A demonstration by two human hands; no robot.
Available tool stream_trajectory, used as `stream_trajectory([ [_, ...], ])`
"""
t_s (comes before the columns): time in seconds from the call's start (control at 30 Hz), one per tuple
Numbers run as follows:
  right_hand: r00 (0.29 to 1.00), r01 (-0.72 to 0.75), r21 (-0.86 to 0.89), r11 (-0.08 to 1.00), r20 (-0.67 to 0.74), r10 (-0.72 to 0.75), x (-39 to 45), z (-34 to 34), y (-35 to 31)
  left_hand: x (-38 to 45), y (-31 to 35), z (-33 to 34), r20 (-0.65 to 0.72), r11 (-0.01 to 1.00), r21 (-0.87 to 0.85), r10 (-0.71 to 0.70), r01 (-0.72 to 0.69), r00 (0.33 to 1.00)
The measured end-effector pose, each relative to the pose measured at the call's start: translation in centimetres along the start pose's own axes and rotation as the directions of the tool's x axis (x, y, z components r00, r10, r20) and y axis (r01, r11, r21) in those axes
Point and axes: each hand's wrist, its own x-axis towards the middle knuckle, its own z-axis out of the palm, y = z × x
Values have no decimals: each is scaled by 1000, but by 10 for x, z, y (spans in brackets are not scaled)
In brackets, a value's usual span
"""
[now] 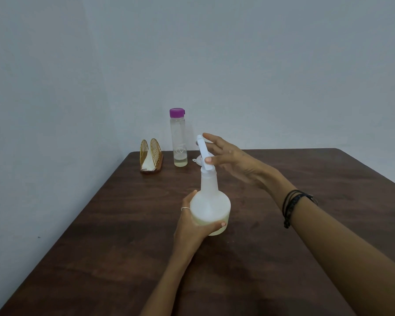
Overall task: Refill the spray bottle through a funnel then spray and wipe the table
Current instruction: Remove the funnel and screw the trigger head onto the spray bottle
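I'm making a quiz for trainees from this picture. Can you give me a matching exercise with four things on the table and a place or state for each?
Things:
1. spray bottle
2. clear bottle
3. funnel
4. napkin holder

States:
A. at the far left corner, gold wire, with a white napkin
B. gripped at its base by the left hand
C. upright, purple cap on, a little liquid left
D. lying mostly hidden behind the spray head

Pairs: 1-B, 2-C, 3-D, 4-A
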Motion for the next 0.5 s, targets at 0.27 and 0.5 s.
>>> stream_trajectory([
  [0.27,923,126,-188,974,-337,-185,-2,15,5,-1,1,2,0,1000,-19,-11,11,1000],
  [0.5,691,243,-404,882,-566,-450,-35,45,18,0,-1,1,-18,1000,21,8,-8,1000],
])
